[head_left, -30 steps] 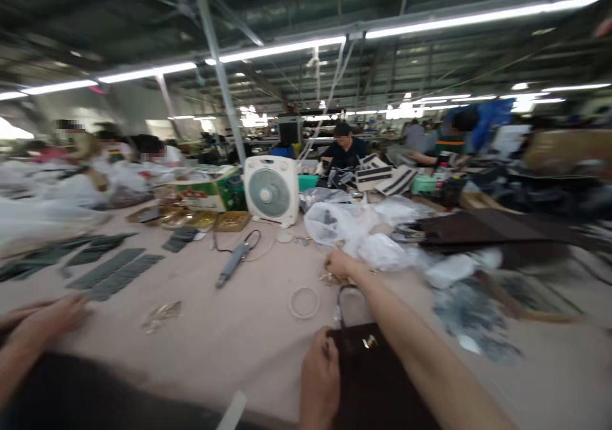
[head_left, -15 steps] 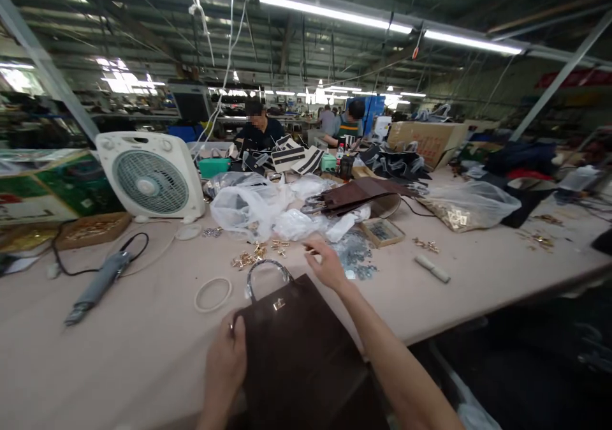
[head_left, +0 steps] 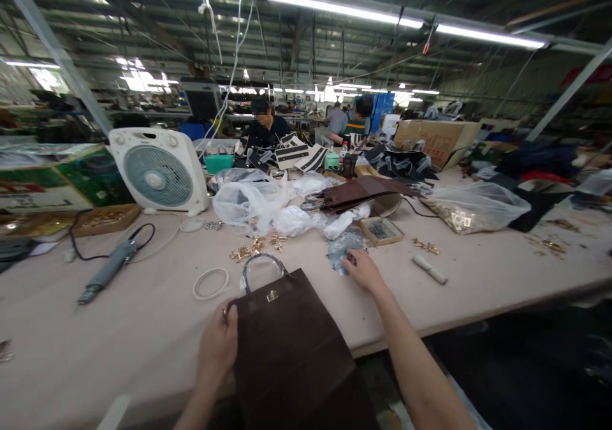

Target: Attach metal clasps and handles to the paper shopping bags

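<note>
The left hand [head_left: 217, 347] is clenched on the left edge of a dark brown handbag [head_left: 287, 347], which stands at the near edge of the desk [head_left: 143, 334], at 6 o'clock in the view. Its arched handle [head_left: 264, 267] and small gold clasp [head_left: 272, 296] face up and away from the person. The right hand [head_left: 366, 272] lies at the bag's 2 o'clock, fingers curled against a heap of small grey metal pieces [head_left: 345, 249]; whether it is pinching one, I cannot tell.

Loose gold fittings [head_left: 247, 250] lie at the bag's 12 o'clock, a white ring [head_left: 211, 284] at 10 and a grey power tool [head_left: 112, 265] at 9. A small tray of parts [head_left: 381, 230] sits just beyond the right hand.

The step in hand looks like sorting through small hardware with the bag held ready. Any next move calls for a fine fingertip pick from the heap, with the left hand keeping its hold.
</note>
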`<control>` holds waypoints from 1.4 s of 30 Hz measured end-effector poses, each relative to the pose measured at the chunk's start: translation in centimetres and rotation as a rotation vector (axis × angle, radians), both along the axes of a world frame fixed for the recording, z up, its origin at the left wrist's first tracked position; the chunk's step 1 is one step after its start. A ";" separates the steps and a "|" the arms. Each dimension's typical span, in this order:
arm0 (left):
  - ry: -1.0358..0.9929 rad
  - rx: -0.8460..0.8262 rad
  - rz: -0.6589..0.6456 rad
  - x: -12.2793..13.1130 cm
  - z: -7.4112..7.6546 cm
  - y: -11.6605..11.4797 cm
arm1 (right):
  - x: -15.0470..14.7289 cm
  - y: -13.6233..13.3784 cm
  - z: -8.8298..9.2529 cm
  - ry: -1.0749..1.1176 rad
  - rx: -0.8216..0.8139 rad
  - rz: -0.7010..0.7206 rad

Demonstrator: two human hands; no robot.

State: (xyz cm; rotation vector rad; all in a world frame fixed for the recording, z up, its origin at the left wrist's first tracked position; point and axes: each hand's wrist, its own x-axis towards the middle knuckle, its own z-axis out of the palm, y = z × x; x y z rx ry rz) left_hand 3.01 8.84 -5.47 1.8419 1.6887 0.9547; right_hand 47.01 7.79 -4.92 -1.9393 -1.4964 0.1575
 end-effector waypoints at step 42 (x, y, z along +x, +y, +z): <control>-0.070 -0.076 -0.009 0.1 1.1 -0.6 | 0.5 6.9 -0.8 -0.336 -0.354 -0.108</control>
